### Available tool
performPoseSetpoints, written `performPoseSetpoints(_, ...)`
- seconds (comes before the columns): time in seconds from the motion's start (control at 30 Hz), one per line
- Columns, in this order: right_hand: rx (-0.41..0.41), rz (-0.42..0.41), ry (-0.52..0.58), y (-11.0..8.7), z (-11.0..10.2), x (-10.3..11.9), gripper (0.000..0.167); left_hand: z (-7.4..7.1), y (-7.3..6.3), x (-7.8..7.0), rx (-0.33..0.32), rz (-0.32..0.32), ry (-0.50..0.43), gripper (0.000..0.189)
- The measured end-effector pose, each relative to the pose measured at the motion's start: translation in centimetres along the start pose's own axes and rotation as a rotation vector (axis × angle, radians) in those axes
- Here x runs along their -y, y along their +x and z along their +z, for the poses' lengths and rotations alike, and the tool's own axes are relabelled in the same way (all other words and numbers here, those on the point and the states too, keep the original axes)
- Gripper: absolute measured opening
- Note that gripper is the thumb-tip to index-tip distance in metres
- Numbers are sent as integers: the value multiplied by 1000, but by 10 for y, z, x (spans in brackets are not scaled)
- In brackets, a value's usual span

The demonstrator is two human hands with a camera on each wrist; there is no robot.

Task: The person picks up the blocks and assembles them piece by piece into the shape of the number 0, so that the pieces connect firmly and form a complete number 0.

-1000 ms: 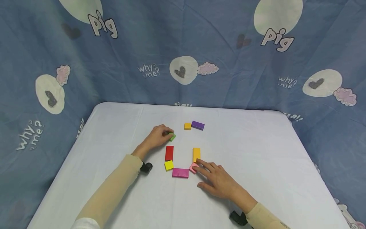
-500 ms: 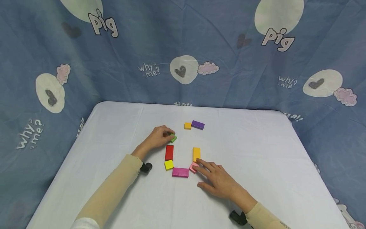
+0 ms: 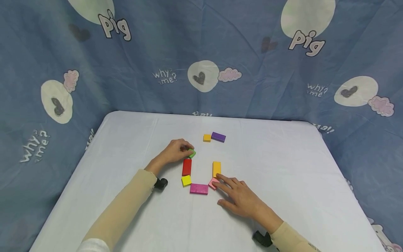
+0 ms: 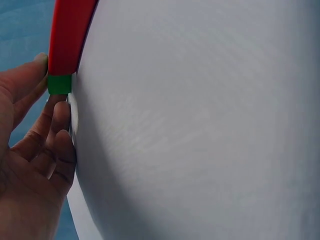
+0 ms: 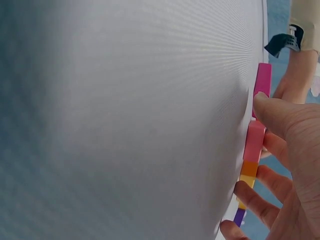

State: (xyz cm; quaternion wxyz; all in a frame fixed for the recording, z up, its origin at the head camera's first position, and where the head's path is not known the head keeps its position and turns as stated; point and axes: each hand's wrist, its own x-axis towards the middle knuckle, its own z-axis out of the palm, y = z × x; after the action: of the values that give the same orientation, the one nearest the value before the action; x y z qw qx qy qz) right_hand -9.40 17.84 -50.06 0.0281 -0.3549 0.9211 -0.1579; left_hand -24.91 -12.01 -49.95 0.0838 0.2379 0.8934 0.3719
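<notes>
My left hand (image 3: 176, 150) pinches a small green block (image 3: 192, 154) between thumb and fingers, at the far end of a red block (image 3: 186, 167). In the left wrist view the green block (image 4: 60, 84) shows right behind the red one (image 4: 71, 37); whether they touch I cannot tell. A yellow block (image 3: 186, 180) and a magenta block (image 3: 199, 189) continue the row from the red one. My right hand (image 3: 242, 197) lies with fingers spread, its fingertips at a pink block (image 3: 212, 184) and near the end of a long orange-yellow block (image 3: 216, 168).
Farther back on the white table (image 3: 283, 157) lie a small orange block (image 3: 206, 138) and a purple block (image 3: 218, 137), side by side. A blue printed cloth (image 3: 141, 91) hangs behind the table. Each wrist wears a black camera.
My left hand has moved slightly toward me and to the right, bringing the green block closer to the red block's far end. The right hand has stayed in place.
</notes>
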Motion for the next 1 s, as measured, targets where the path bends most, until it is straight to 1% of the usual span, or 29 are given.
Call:
performPoseSetpoints(0.2, 26, 17, 2, 0, -1, 0, 63, 1, 0, 0, 8, -8, -5, 21)
performPoseSetpoints(0.33, 21, 10, -4, 0, -1, 1, 64, 3, 0, 2, 5, -7, 0, 21)
performPoseSetpoints(0.47, 17, 10, -2, 0, -1, 1, 63, 3, -1, 1, 8, -10, 2, 21)
performPoseSetpoints(0.77, 3, 3, 5, -1, 1, 0, 63, 4, -2, 0, 29, -36, 2, 21)
performPoseSetpoints(1.0, 10, 10, 7, -1, -1, 0, 64, 5, -1, 1, 28, -57, 2, 21)
